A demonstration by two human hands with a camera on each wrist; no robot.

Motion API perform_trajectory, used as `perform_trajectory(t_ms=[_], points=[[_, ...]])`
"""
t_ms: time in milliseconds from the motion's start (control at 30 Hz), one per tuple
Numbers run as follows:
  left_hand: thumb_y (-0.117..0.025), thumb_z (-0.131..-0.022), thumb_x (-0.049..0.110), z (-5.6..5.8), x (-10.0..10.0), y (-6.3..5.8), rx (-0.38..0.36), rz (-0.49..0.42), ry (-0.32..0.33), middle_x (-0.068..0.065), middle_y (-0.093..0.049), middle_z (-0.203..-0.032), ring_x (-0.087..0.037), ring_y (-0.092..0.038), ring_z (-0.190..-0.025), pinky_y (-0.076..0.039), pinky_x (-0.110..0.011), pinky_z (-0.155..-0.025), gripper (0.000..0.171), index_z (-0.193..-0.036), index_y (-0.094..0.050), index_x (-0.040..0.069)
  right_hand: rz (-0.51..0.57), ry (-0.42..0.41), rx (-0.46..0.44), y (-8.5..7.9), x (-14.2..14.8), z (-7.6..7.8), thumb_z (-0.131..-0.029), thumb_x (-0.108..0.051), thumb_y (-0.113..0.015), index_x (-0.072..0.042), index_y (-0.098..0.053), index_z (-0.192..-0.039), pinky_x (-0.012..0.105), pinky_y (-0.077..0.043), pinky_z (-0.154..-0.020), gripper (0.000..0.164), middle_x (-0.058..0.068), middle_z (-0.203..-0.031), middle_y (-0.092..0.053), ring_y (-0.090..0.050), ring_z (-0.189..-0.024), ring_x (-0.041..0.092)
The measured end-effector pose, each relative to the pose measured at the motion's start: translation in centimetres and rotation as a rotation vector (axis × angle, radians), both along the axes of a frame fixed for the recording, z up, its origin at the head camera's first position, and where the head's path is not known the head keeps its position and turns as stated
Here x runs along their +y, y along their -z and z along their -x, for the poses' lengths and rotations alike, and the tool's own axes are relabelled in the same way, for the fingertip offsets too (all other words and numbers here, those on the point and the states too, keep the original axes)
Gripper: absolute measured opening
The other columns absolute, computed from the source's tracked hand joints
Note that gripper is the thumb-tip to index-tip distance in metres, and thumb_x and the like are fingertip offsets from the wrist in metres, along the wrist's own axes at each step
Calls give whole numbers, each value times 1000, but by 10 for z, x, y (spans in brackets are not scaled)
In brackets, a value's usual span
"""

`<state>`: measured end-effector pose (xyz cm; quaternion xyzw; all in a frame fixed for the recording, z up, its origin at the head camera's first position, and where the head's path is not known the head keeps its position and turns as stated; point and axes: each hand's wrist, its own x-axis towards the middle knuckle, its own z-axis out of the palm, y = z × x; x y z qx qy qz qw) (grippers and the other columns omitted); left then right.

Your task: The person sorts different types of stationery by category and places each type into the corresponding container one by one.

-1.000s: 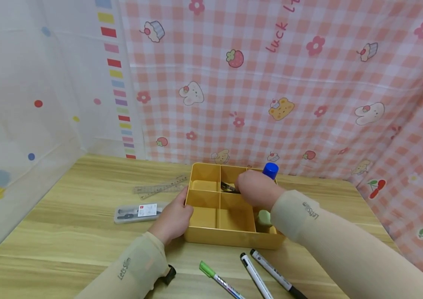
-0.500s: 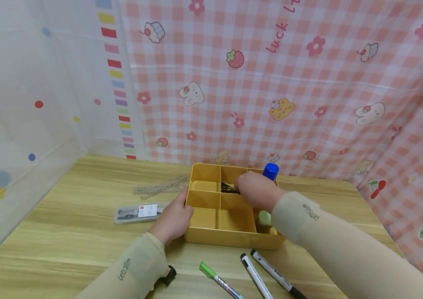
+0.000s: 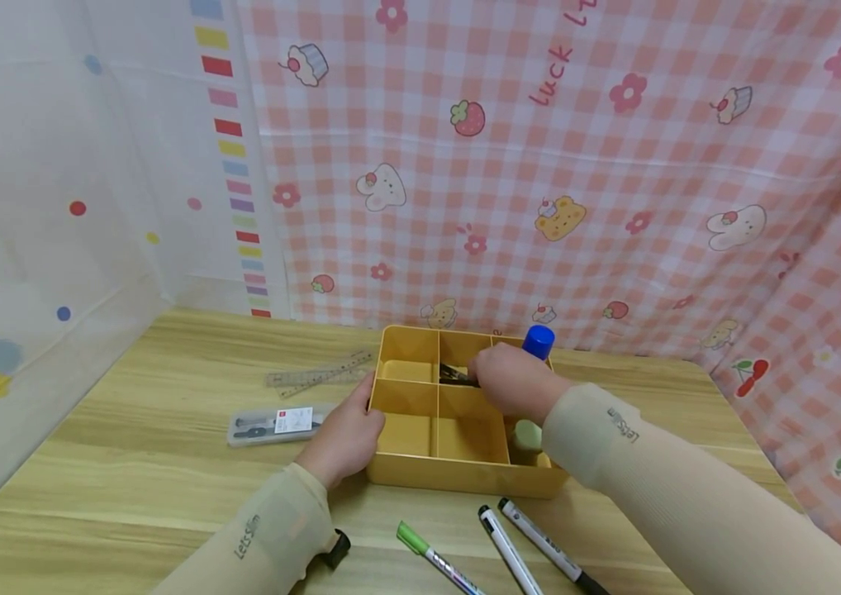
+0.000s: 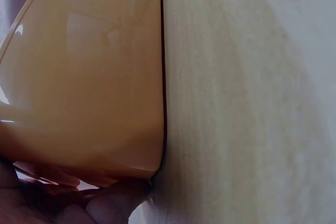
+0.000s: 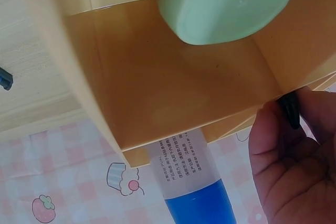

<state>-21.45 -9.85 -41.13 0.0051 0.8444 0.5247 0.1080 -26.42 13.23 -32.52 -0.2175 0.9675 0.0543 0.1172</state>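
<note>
Here's the right hand (image 3: 517, 380) deep in the yellow plastic divided box (image 3: 465, 477), at the rear middle compartment, thumb and finger pinched on a slim black object with a tapering tip (image 5: 290, 110), close by a divider's edge! A black piece (image 3: 456, 374) shows beside the knuckles in the head view; whether it's the same object, I can't tell. Over to the left hand (image 3: 342, 438), gripping the box at its left wall. In the right-hand column, a clear printed bottle with a blue cap (image 5: 184, 166) stands at the rear, and a pale green rounded object (image 3: 527, 435) sits up front, just by the right wrist. Out left on the wood-grain table (image 3: 153, 430), clear plastic rulers with dark markings (image 3: 327, 373), one slanting to the other, and nearer the left hand a clear flat case with a white label (image 3: 260, 426). Down front, three markers: white with a green cap (image 3: 439, 559), white with a black cap (image 3: 508, 549), and greyish with black ends (image 3: 550, 547). Behind it all, pink-and-white checked cloth (image 3: 510, 165)
</note>
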Motion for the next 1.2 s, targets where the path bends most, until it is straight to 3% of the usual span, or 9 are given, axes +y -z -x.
perform_trajectory(t_ms=[467,867,1067,1200], points=[[-38,-107,19,-1,1,-1,-11,0,0,-7,-35,-172,-37,-35,-156,-23,-65,-128,66,-170,-21,28,0,25,-29,0,2,-3,-101,0,-63,-12,-75,-128,42,-60,-101,32,7,-118,-77,-73,-107,24],[-39,-106,17,-2,1,-1,18,14,-6,-9,-38,-170,-37,-38,-155,-25,-64,-127,66,-170,-23,27,42,3,-22,-2,9,-17,-101,4,-61,-9,-72,-134,46,-57,-107,37,12,-132,-73,-69,-124,31],[-39,-106,18,-1,1,0,20,17,-7,-9,-38,-170,-38,-38,-154,-26,-65,-127,66,-170,-23,28,81,-9,36,-2,17,-23,-102,-3,-63,-10,-73,-132,44,-59,-104,33,11,-126,-73,-69,-115,28],[-39,-107,18,-1,2,1,16,20,-3,-9,-37,-171,-38,-37,-155,-25,-65,-127,66,-170,-22,28,126,46,40,-3,26,-30,-101,-6,-65,-12,-72,-135,46,-59,-103,35,11,-127,-70,-68,-116,29]])
